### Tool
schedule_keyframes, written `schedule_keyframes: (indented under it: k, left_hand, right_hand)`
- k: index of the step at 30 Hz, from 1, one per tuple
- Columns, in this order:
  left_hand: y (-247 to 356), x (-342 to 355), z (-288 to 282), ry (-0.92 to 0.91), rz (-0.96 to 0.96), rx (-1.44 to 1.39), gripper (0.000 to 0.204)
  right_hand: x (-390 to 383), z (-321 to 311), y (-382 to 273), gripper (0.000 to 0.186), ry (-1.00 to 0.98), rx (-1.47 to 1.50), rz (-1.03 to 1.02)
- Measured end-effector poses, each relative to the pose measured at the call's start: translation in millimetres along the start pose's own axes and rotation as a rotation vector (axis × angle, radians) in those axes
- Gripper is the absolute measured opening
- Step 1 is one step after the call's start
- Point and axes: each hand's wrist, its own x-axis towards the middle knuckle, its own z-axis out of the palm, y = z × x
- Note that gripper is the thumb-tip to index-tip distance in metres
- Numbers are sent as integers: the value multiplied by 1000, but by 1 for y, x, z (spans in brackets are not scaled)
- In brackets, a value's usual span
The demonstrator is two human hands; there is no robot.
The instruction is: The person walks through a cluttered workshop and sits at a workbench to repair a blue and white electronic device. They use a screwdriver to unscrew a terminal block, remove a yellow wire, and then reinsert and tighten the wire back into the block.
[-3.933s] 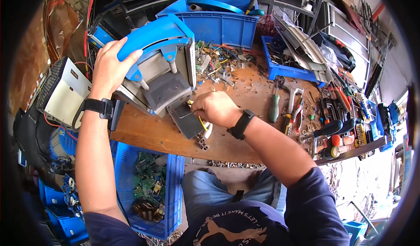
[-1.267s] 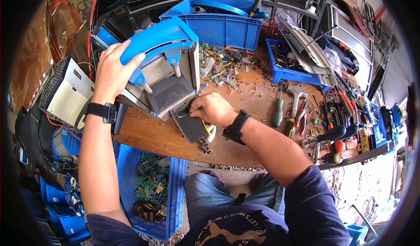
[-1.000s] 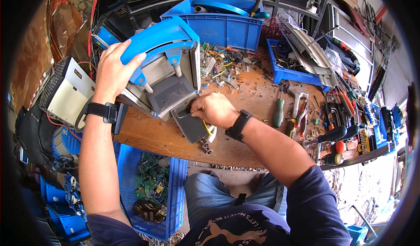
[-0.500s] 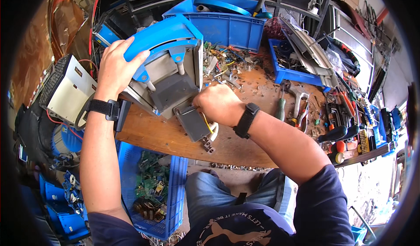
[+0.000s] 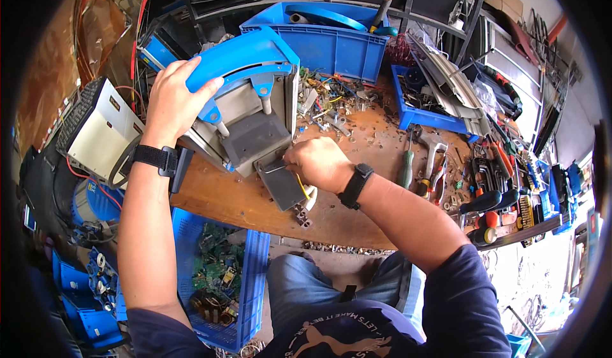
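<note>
A device with a curved blue cover and a grey metal housing stands tilted on the wooden bench. My left hand grips the blue cover at its left end, thumb lying over the edge. Two light posts and a dark grey plate show inside the housing. At its near end sits a small dark grey box with yellow and white wires and a brown terminal block. My right hand is closed at that box's upper right corner; a thin metal piece shows by the fingertips, its kind unclear.
Small scrap lies behind the device, before a blue crate. A blue tray holds metal strips. A hammer, a green-handled screwdriver and several tools lie on the right. Below, a blue basket holds circuit boards.
My right hand has shifted slightly right and down at the small box. The left hand keeps its grip on the blue cover; the whole view has moved a little.
</note>
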Motion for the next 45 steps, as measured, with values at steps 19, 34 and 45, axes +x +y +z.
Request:
schedule_keyframes:
  k: [19, 34, 45]
  left_hand:
    - [3, -2, -3, 8, -6, -9, 60]
    - [8, -2, -5, -33, -29, -12, 65]
    - [4, 0, -3, -17, -13, -43, 64]
  right_hand:
    - [8, -7, 5, 15, -23, -25, -35]
    - [30, -58, -12, 34, -195, 38, 196]
    - [61, -56, -129, 11, -245, -193, -100]
